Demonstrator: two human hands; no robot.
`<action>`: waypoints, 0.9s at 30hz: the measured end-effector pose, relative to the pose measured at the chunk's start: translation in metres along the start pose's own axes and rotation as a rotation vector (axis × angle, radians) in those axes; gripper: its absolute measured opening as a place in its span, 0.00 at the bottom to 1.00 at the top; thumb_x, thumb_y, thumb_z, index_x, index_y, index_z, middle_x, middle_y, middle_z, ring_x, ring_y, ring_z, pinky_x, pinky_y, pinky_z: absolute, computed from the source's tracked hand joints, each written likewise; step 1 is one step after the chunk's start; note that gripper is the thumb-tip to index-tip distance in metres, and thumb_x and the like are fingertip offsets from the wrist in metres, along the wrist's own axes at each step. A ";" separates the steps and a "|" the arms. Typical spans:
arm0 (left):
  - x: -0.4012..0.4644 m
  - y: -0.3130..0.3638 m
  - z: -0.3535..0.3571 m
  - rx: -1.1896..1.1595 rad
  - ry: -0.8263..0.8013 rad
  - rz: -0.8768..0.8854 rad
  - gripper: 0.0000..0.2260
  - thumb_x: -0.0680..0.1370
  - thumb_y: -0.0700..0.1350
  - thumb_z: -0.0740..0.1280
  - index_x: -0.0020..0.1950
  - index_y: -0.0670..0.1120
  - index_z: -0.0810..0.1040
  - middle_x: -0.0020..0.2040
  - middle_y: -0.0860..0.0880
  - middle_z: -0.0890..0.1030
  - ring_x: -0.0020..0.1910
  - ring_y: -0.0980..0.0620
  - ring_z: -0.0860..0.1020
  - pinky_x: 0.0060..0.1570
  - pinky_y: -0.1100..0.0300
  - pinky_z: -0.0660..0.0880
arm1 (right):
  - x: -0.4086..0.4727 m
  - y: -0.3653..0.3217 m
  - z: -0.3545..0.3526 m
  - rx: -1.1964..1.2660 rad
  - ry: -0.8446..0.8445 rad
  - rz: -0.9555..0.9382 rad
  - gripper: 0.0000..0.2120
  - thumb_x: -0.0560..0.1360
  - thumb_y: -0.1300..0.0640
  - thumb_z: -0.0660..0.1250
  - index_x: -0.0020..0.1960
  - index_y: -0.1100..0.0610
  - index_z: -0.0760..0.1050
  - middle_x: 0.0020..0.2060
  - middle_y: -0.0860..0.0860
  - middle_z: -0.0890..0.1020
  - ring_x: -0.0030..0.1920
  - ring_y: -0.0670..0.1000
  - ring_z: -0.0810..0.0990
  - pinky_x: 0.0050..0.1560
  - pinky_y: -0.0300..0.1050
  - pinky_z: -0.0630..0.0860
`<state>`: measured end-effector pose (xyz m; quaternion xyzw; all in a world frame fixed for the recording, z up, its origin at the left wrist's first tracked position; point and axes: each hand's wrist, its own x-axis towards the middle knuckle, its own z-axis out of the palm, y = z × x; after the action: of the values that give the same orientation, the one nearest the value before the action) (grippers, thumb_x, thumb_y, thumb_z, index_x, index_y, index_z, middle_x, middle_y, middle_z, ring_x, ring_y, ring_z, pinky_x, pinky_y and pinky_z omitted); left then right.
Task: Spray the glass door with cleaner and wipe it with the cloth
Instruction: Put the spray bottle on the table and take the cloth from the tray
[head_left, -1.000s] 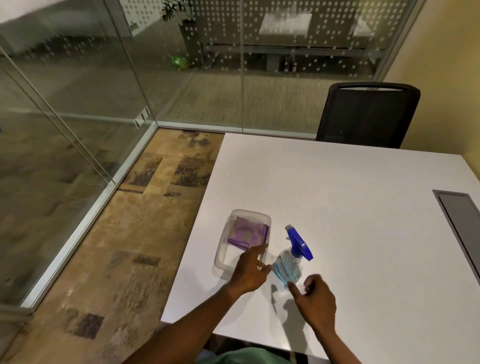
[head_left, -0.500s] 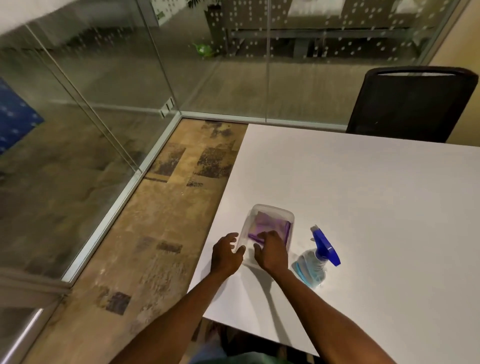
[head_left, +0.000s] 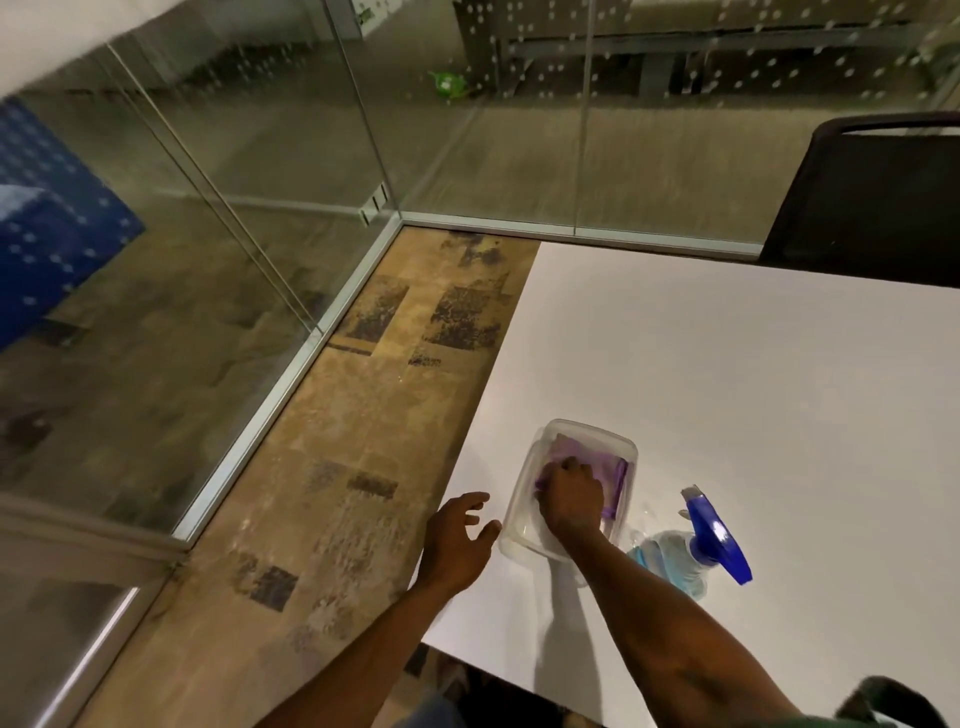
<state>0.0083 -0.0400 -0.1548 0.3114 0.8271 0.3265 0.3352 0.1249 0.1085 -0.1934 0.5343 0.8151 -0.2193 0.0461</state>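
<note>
A clear plastic container (head_left: 621, 452) sits on the white table (head_left: 753, 395) near its left edge, with a purple cloth (head_left: 613, 475) lying inside. My right hand (head_left: 571, 501) reaches into the container and its curled fingers rest on the cloth; whether they grip it is hidden. My left hand (head_left: 457, 538) hovers just left of the container with its fingers spread, holding nothing. A spray bottle (head_left: 696, 551) with a blue trigger head lies to the right of the container. The glass door and walls (head_left: 218, 197) stand to the left and ahead.
A black chair (head_left: 872, 197) stands at the table's far side on the right. A strip of patterned brown floor (head_left: 363, 441) runs between the table and the glass wall's metal base rail (head_left: 291, 374).
My right hand has moved from beside the spray bottle into the container and onto the purple cloth. My left hand has shifted to the container's left side. The view has tilted down.
</note>
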 end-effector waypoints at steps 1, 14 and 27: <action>0.000 0.000 -0.001 0.003 0.000 -0.001 0.17 0.80 0.43 0.73 0.69 0.50 0.79 0.64 0.56 0.78 0.56 0.56 0.79 0.43 0.78 0.72 | 0.002 0.000 0.000 -0.002 0.005 0.007 0.15 0.84 0.54 0.62 0.68 0.57 0.78 0.66 0.55 0.79 0.64 0.57 0.78 0.64 0.51 0.78; 0.014 0.017 -0.008 -0.095 0.002 0.025 0.16 0.79 0.39 0.73 0.67 0.47 0.80 0.67 0.49 0.81 0.59 0.50 0.81 0.61 0.51 0.81 | -0.003 -0.001 -0.006 0.729 0.359 0.216 0.10 0.84 0.60 0.63 0.53 0.63 0.82 0.49 0.60 0.86 0.51 0.63 0.83 0.55 0.57 0.80; 0.023 0.061 0.003 -0.029 -0.078 0.291 0.23 0.78 0.44 0.75 0.72 0.46 0.77 0.71 0.49 0.79 0.66 0.49 0.77 0.62 0.60 0.74 | -0.068 -0.020 -0.054 0.970 0.535 0.144 0.07 0.87 0.57 0.58 0.54 0.56 0.74 0.39 0.41 0.79 0.39 0.43 0.79 0.44 0.43 0.75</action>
<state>0.0151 0.0143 -0.1191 0.4356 0.7548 0.3712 0.3207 0.1442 0.0656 -0.1179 0.5858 0.5655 -0.4222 -0.3985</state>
